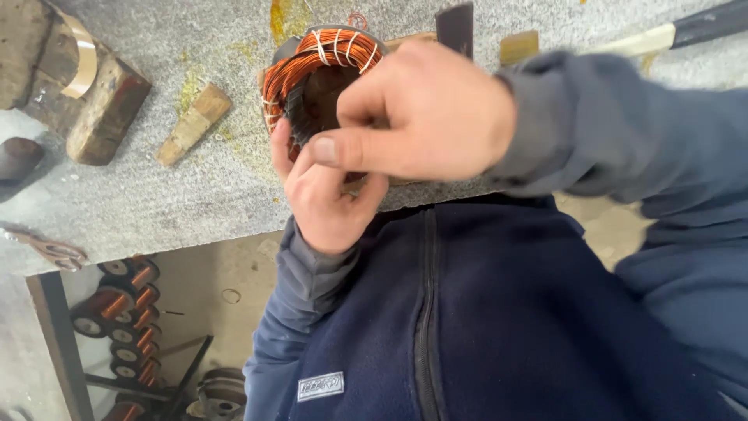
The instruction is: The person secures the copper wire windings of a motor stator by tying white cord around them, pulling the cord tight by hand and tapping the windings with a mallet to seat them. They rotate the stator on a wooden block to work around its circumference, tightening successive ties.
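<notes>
A motor stator (315, 66) with orange copper windings tied with pale cord rests at the near edge of the grey bench (195, 195). My left hand (327, 206) comes up from below and grips the stator's near side, fingers curled around its rim. My right hand (425, 117) reaches in from the right and covers the stator's right half. Its thumb and forefinger are pinched together at the bore's edge. What lies between those fingertips is hidden. Both sleeves are grey-blue over a dark navy fleece.
A small wooden wedge (193, 125) and dark wooden blocks (105, 109) with a pale strip roll (82, 62) lie to the left. A tool handle (670, 35) lies at top right. Pliers (47, 251) rest at the bench's left edge. Copper wire spools (125, 312) stand below.
</notes>
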